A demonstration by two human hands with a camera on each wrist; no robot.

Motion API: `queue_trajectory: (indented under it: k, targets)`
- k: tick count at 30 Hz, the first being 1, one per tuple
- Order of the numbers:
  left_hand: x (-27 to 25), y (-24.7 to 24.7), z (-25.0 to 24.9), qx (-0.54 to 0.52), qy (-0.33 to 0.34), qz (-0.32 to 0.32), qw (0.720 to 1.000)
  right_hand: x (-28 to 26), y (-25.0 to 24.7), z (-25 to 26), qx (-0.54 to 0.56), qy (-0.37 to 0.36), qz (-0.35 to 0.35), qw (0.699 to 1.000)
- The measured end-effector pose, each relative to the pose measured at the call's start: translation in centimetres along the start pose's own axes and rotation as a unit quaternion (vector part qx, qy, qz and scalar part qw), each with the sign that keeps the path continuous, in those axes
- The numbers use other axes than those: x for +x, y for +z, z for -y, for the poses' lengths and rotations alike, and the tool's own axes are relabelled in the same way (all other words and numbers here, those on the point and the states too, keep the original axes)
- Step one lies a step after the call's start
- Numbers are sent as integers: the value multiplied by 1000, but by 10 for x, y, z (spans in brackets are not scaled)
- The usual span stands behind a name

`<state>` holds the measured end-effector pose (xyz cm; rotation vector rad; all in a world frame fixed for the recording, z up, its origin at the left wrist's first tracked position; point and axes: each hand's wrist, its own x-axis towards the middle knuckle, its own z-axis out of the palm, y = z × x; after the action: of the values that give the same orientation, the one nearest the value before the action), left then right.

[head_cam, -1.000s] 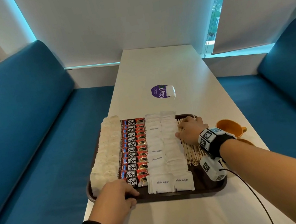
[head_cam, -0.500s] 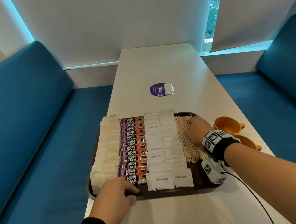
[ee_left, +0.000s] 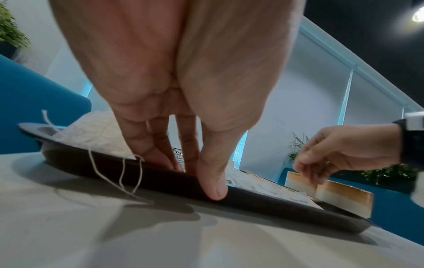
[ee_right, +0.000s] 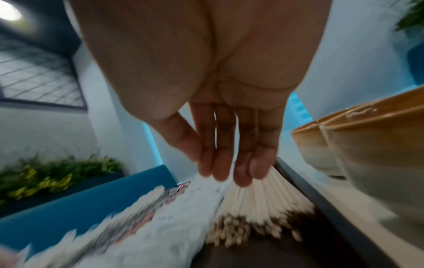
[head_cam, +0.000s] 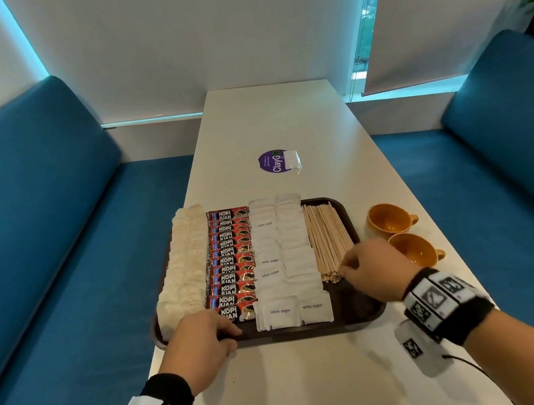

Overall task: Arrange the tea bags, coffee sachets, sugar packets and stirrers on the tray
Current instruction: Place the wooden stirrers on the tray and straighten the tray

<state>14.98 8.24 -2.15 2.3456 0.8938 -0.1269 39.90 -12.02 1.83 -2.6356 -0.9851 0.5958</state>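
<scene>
Two hands working: my left hand point(head_cam: 198, 341) grips the near rim of the dark brown plastic tray point(head_cam: 362, 313), thumb outside, fingers inside. My right hand point(head_cam: 374, 271) hangs relaxed and empty over the near ends of the pale wooden stirrers point(head_cam: 328, 238), filling the tray's right column. A careless brush could fan them onto the white packets reading "white sugar" point(head_cam: 280, 311). Red sachets point(head_cam: 231, 259) say "KOPI JUAN"; tea bags point(head_cam: 182, 270) far left.
</scene>
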Motion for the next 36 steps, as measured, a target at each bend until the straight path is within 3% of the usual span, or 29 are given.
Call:
queue_trajectory:
  k: [4,11,17,25,36]
  targets:
    - [0,0,1,-2,-2,9,1000,2,29,-15,-132,19,74,988]
    - [1,0,2,-24,-2,20,1000,25,26,-14,-98,-10,39,994]
    - [0,-3,1,-18,16,19,1000,12,31,-9,-100,-46,67,992]
    - [1,-3,2,-14,13,27,999,41,43,-4,-85,-34,38,995]
    - [0,-3,0,-6,25,16,1000,31,47,3,-58,-38,33,997]
